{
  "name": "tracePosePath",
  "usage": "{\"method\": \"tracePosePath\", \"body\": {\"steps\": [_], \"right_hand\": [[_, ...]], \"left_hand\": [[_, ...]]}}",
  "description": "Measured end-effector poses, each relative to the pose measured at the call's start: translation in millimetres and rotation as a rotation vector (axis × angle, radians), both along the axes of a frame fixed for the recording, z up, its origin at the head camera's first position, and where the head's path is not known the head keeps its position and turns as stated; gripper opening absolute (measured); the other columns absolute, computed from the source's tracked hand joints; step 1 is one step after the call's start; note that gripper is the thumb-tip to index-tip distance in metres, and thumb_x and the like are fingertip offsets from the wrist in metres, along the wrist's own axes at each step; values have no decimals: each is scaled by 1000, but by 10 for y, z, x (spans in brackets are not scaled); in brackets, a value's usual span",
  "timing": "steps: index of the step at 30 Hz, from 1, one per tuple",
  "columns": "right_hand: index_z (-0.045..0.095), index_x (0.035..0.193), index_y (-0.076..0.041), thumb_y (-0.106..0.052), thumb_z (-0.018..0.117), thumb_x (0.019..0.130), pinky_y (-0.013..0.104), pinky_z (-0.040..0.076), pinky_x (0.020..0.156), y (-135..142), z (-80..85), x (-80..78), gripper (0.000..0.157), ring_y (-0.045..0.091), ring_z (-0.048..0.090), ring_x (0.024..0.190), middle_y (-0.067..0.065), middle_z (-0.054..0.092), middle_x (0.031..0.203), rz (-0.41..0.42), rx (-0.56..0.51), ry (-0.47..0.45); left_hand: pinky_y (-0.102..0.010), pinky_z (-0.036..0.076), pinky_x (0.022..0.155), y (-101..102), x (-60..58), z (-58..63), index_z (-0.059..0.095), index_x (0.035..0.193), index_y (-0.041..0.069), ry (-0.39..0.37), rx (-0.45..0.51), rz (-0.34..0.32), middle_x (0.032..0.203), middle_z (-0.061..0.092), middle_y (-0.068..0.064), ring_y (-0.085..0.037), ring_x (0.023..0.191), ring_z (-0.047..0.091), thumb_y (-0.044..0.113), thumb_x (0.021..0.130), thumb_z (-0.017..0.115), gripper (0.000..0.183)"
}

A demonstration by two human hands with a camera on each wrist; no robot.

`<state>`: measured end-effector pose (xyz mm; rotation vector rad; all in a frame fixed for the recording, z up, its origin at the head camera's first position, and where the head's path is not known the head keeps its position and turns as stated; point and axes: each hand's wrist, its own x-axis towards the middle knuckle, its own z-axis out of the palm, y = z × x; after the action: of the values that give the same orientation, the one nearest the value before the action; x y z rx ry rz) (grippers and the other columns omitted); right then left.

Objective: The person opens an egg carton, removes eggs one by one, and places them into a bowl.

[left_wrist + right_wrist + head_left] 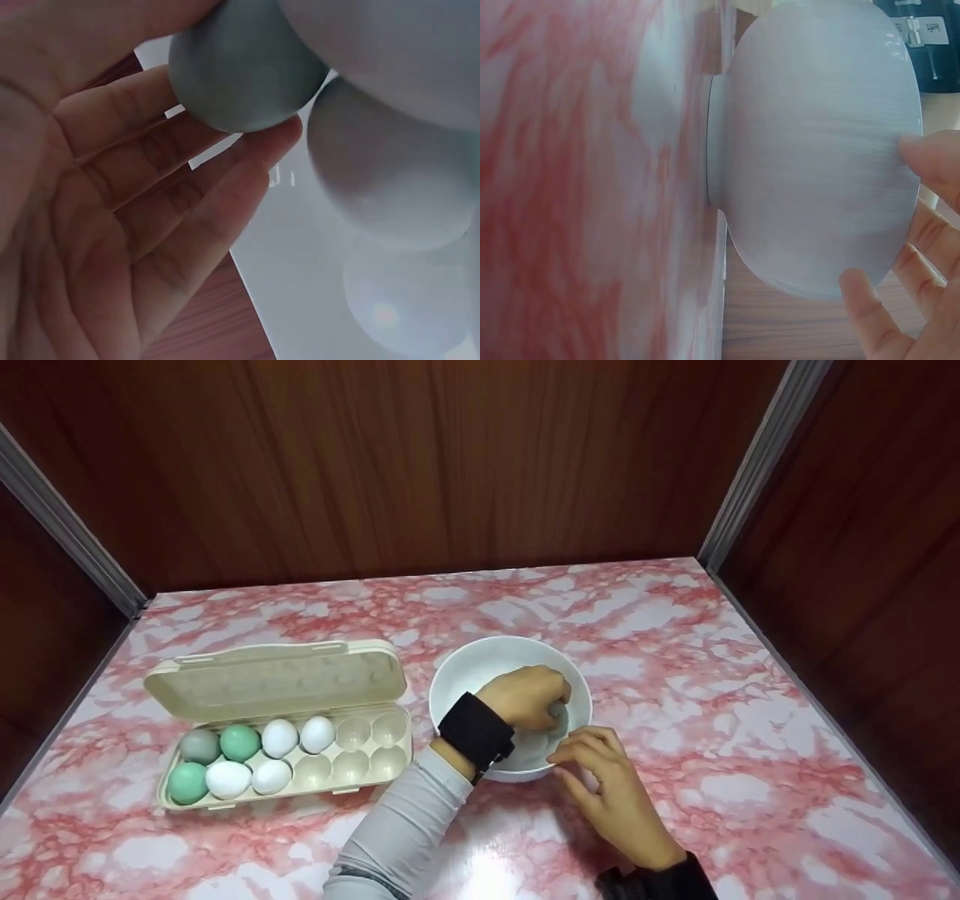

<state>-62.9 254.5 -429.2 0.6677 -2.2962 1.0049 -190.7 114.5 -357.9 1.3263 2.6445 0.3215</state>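
My left hand (529,697) reaches down inside a white bowl (461,660). In the left wrist view, its thumb and fingertips hold a grey-green egg (244,71). More eggs lie close by in the bowl, among them a pale egg (394,172) beside the held one and a white egg (409,292) lower down. My right hand (611,787) is at the bowl's near right rim. In the right wrist view, its thumb (930,161) lies against the outer wall, while some fingers pass behind the rim.
Left of the bowl, an open beige egg carton (277,682) holds several white, green and grey eggs; its right-hand cups show no eggs. The pink-and-white marbled tabletop (720,697) is bordered by dark wood panels (420,465) at the back and sides.
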Motion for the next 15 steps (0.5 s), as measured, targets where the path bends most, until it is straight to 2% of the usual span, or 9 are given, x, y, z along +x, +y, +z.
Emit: {"method": "tracePosePath", "body": {"steps": [3, 6, 8, 10, 12, 15], "right_hand": [[72, 93, -15, 4, 77, 78, 17, 37, 102, 3, -6, -2, 25, 18, 53, 111, -1, 70, 100, -8, 5, -12], [72, 93, -17, 3, 77, 79, 18, 37, 102, 7, -15, -1, 26, 17, 53, 112, -5, 70, 101, -16, 10, -24], [71, 94, -19, 2, 77, 79, 19, 37, 102, 7, -16, -1, 26, 17, 53, 112, -8, 69, 101, -16, 13, -32], [71, 94, -19, 1, 77, 80, 18, 37, 102, 6, -16, -2, 26, 16, 52, 112, -11, 68, 102, -16, 17, -36], [71, 95, -19, 1, 77, 80, 18, 37, 102, 6, -15, -3, 26, 16, 52, 113, -11, 68, 102, -16, 19, -35], [72, 94, -18, 2, 77, 79, 17, 36, 102, 11, -16, 1, 26, 16, 52, 112, -11, 68, 101, -19, 20, -25]], "left_hand": [[-22, 23, 56, -7, 2, -8, 44, 65, 13, -4, -10, 5, 65, 33, 5, -12, 64, 31, 4, 78, 68, 29], [-23, 24, 56, -14, 3, -12, 44, 65, 13, -6, -20, 6, 65, 33, 5, -12, 64, 31, 5, 78, 70, 30], [-23, 29, 58, -25, 9, -12, 53, 69, 10, -5, -27, 13, 68, 40, 4, -12, 66, 36, 6, 78, 71, 20], [-23, 39, 64, -35, 19, -9, 65, 79, 8, -1, -41, 21, 74, 55, 2, -12, 72, 46, 8, 78, 73, 8], [-24, 48, 76, -42, 32, 1, 72, 94, 6, 0, -57, 29, 90, 67, 0, -14, 84, 58, 10, 80, 75, 15], [-30, 52, 94, -42, 60, 20, 73, 112, 6, 3, -76, 34, 112, 72, -5, -18, 104, 65, 13, 82, 76, 31]]}}
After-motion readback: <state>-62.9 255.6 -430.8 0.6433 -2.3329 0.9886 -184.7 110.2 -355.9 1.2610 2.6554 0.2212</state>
